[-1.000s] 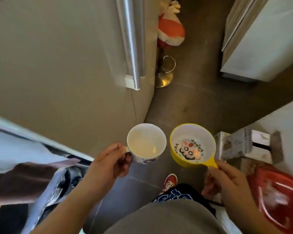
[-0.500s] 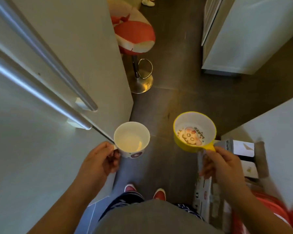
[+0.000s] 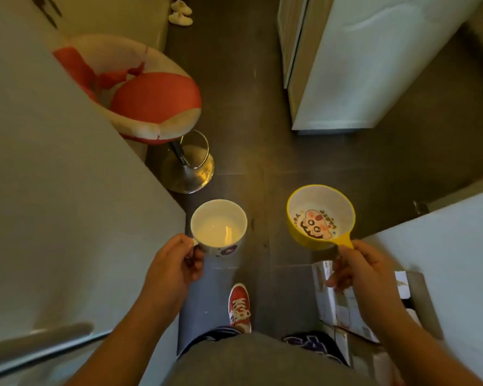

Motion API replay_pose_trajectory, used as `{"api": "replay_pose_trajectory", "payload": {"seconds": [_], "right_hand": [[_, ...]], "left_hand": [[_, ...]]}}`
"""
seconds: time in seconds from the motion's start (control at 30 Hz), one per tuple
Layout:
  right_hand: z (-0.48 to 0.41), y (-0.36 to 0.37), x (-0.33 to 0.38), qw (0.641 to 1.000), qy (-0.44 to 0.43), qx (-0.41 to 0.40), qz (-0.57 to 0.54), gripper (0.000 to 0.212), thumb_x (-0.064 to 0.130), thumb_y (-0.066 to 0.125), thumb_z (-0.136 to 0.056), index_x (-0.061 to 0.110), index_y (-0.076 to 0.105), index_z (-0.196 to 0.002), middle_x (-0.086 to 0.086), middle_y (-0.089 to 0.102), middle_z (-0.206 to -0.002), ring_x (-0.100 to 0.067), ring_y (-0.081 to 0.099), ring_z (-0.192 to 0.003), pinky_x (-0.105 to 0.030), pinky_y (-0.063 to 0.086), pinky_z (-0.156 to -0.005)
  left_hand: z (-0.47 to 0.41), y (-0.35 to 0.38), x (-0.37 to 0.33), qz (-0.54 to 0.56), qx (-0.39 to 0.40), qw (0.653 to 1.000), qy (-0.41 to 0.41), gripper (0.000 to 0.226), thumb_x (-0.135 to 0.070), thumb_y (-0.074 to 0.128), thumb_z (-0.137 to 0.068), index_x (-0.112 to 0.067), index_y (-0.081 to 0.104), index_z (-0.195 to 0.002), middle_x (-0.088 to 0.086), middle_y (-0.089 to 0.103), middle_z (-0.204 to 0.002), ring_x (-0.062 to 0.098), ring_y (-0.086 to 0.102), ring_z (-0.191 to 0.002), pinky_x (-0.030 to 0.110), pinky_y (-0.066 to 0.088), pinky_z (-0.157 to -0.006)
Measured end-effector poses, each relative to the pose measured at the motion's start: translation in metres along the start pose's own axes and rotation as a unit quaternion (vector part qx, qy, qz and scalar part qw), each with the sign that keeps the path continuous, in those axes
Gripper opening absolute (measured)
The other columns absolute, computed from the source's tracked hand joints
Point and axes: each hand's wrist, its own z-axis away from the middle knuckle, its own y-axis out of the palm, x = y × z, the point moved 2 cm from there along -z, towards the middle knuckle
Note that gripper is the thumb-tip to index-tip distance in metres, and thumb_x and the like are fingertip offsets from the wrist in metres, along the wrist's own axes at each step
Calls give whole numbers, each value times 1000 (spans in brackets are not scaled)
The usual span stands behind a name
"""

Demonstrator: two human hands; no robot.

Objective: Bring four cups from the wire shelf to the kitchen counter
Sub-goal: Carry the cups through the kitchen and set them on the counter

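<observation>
red stool (image 3: 151,107) flanks floor (image 3: 248,135) ahead.

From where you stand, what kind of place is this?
Probably a narrow passage in a home, near the kitchen: a red and white bar stool, a tall white cabinet, and slippers on the dark tiled floor.

Lettering inside yellow cup (image 3: 320,215) — too blurred to read.

Red-white stool (image 3: 151,107) (chrome base), slippers (image 3: 181,14)
</observation>
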Motion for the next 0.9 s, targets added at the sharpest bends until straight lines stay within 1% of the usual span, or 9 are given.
{"api": "replay_pose_trajectory", "payload": {"seconds": [0.07, 0.13, 0.27, 0.37, 0.47, 0.67, 0.7, 0.8, 0.9], "right_hand": [[-17, -12, 7, 1000, 13, -22, -3, 29, 17, 48, -98, 8, 65, -76, -18, 63, -60, -26, 63, -48, -26, 54, -43], [-32, -25, 12, 998, 28, -46, -14, 30, 16, 47, -98, 4, 65, -78, -19, 62, -60, -24, 63, -46, -26, 54, -43], [-66, -54, 17, 994, 51, -87, -34, 29, 14, 47, -98, -2, 65, -81, -24, 63, -65, -32, 63, -50, -29, 54, -45], [-100, -76, 15, 988, 72, -123, -51, 30, 13, 47, -98, -4, 64, -80, -19, 63, -60, -29, 63, -47, -27, 51, -42], [-147, -95, 13, 983, 86, -147, -72, 30, 9, 48, -98, -7, 63, -77, -20, 61, -57, -26, 61, -43, -32, 50, -42], [-252, -132, 36, 978, 91, -171, -76, 29, 11, 51, -96, 5, 64, -71, -10, 64, -54, -21, 62, -40, -24, 50, -40], [-270, -136, 43, 978, 93, -169, -81, 29, 10, 51, -96, 5, 63, -70, -10, 64, -53, -21, 61, -39, -25, 49, -39], [-322, -145, 66, 978, 85, -166, -95, 29, 8, 50, -95, 4, 61, -69, -8, 62, -52, -23, 60, -38, -35, 48, -43], [-373, -151, 86, 976, 75, -175, -104, 29, 7, 51, -95, 6, 61, -68, -7, 62, -52, -23, 60, -36, -33, 46, -40]], "left_hand": [[-33, 30, -19, -5, 33, 999, -4, 57, -15, 38, -101, -29, 62, -51, 0, 60, -55, 9, 54, -51, 25, 44, -51], [-65, 59, -36, -5, 61, 998, -14, 59, -14, 37, -101, -28, 64, -50, -2, 61, -53, 7, 55, -49, 19, 45, -46], [-127, 116, -61, -50, 107, 993, -13, 53, -18, 41, -100, -28, 66, -55, 0, 62, -58, 9, 56, -54, 23, 46, -51], [-175, 167, -78, -63, 137, 989, -15, 50, -17, 42, -99, -29, 66, -56, 0, 63, -59, 11, 54, -56, 24, 43, -50], [-223, 223, -97, -53, 159, 986, -17, 53, -11, 41, -98, -27, 61, -52, 1, 63, -58, 11, 52, -54, 22, 41, -47], [-301, 303, -136, -26, 185, 981, -48, 54, -8, 38, -98, -20, 64, -52, 4, 62, -54, 10, 56, -47, 19, 44, -40], [-312, 312, -142, -20, 189, 980, -55, 55, -7, 38, -98, -19, 65, -51, 4, 62, -53, 10, 56, -45, 20, 45, -40], [-346, 330, -157, -18, 167, 985, -48, 50, -9, 41, -96, -19, 62, -52, 4, 61, -53, 10, 55, -46, 21, 44, -40], [-384, 347, -169, -8, 170, 984, -46, 46, -12, 39, -96, -18, 58, -54, 6, 59, -55, 12, 53, -48, 21, 43, -41]]}}
